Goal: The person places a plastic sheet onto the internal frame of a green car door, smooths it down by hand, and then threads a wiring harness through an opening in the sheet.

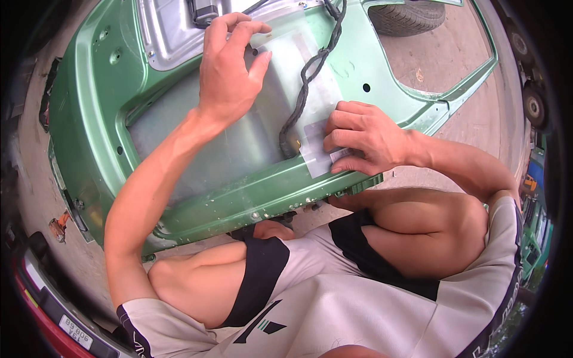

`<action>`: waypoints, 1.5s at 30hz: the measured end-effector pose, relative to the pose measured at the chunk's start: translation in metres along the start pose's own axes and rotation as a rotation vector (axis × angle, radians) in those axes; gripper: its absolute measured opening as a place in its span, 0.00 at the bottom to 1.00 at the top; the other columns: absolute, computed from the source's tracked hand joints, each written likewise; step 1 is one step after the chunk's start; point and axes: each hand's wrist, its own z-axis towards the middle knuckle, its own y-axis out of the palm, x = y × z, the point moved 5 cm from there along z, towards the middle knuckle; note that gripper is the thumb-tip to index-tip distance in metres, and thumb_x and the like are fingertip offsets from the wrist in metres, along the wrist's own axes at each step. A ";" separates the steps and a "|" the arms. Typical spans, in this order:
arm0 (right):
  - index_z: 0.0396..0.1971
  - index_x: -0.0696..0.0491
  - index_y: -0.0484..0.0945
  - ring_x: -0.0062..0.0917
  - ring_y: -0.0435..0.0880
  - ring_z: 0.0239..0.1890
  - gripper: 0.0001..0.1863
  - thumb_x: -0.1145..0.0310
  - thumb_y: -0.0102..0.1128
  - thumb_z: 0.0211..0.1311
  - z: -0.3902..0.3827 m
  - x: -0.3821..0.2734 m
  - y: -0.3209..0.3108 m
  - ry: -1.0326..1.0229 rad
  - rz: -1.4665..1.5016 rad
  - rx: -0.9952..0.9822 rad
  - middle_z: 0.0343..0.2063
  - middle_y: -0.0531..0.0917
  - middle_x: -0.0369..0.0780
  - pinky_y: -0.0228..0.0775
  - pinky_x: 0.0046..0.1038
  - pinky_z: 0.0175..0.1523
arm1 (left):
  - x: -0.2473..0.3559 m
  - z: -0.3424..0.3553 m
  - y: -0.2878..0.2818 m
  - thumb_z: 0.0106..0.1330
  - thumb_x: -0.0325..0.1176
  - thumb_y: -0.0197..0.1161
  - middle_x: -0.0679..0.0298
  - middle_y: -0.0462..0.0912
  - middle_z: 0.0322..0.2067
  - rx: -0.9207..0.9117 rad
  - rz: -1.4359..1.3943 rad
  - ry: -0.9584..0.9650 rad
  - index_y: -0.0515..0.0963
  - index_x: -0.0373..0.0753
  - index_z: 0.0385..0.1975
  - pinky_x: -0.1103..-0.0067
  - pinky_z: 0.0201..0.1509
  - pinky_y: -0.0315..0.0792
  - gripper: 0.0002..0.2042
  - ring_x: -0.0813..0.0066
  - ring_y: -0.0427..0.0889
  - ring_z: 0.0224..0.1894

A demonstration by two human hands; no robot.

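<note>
A green painted metal vehicle body panel lies before me with a grey recessed section. A translucent sheet lies over its middle, with a darker grey patch at the lower right. My left hand is at the sheet's upper left, thumb apart from its curved fingers. My right hand rests on the patch, fingers bent and apart. A black braided cable runs down between my hands. A small dark housing sits on a silver plate above my left hand.
My bare knees are below the panel. A tire shows through the opening at upper right, more wheels stand at the right rim, a red car's rear is at lower left, and an orange object lies on the ground.
</note>
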 end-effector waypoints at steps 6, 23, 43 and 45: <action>0.40 0.51 0.80 0.39 0.76 0.40 0.22 0.50 0.74 0.55 -0.002 0.000 0.004 -0.099 0.019 0.006 0.40 0.75 0.39 0.72 0.40 0.46 | -0.010 0.045 0.001 0.61 0.35 0.76 0.58 0.85 0.46 -0.062 0.474 0.126 0.83 0.42 0.57 0.64 0.58 0.75 0.22 0.57 0.81 0.52; 0.35 0.51 0.80 0.39 0.76 0.39 0.18 0.55 0.75 0.55 0.002 0.012 -0.008 -0.006 0.032 -0.085 0.33 0.76 0.38 0.70 0.41 0.46 | -0.030 0.081 0.004 0.53 0.32 0.75 0.52 0.89 0.27 -0.156 0.080 -0.040 0.88 0.34 0.29 0.70 0.39 0.80 0.09 0.62 0.89 0.31; 0.29 0.55 0.78 0.43 0.85 0.41 0.12 0.67 0.75 0.56 0.018 0.018 -0.011 0.352 -0.119 -0.297 0.32 0.83 0.42 0.76 0.44 0.44 | 0.008 -0.024 -0.009 0.64 0.35 0.74 0.56 0.90 0.32 -0.475 -0.045 -0.179 0.86 0.34 0.37 0.67 0.42 0.78 0.11 0.58 0.87 0.32; 0.30 0.56 0.78 0.44 0.84 0.41 0.12 0.68 0.75 0.55 0.019 0.016 -0.007 0.360 -0.133 -0.307 0.33 0.83 0.43 0.76 0.44 0.44 | 0.002 -0.060 0.005 0.63 0.33 0.75 0.54 0.89 0.31 -0.824 0.000 -0.190 0.85 0.34 0.37 0.66 0.39 0.77 0.10 0.56 0.86 0.31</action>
